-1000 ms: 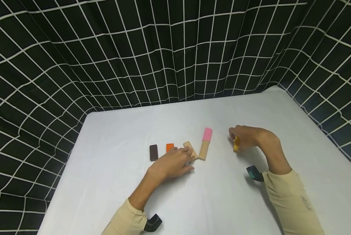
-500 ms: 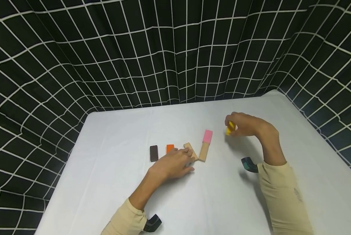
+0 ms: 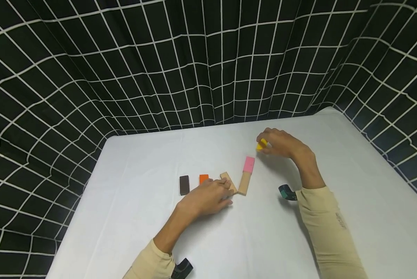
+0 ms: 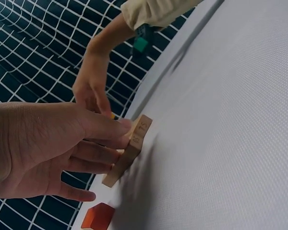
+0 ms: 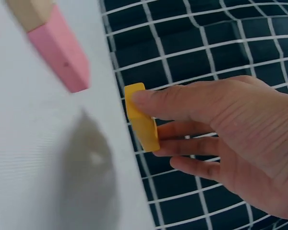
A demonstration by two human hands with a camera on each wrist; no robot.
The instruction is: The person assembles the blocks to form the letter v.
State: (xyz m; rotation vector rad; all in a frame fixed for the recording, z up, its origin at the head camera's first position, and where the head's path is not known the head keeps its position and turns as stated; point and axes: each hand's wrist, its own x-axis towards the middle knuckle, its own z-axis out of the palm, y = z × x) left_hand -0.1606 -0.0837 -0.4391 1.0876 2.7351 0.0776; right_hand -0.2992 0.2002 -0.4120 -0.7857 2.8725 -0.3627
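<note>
My right hand pinches a yellow block between thumb and fingers, raised above the table beyond a pink block. That pink block meets a plain wooden block end to end. A second wooden block slants to the left, its near end against the first, forming a V. Fingertips of my left hand rest on the slanted wooden block, fingers fairly straight, partly covering it. Just behind this hand lies an orange block, partly hidden in the head view.
A dark brown block lies left of the orange one. White cloth covers the table, and a black curtain with a white grid stands around its back and sides. A dark device sits at each wrist.
My right hand has carried the yellow block up, away from the person and to the left, nearer the far end of the pink block. My left hand stays in place on the wooden block.
</note>
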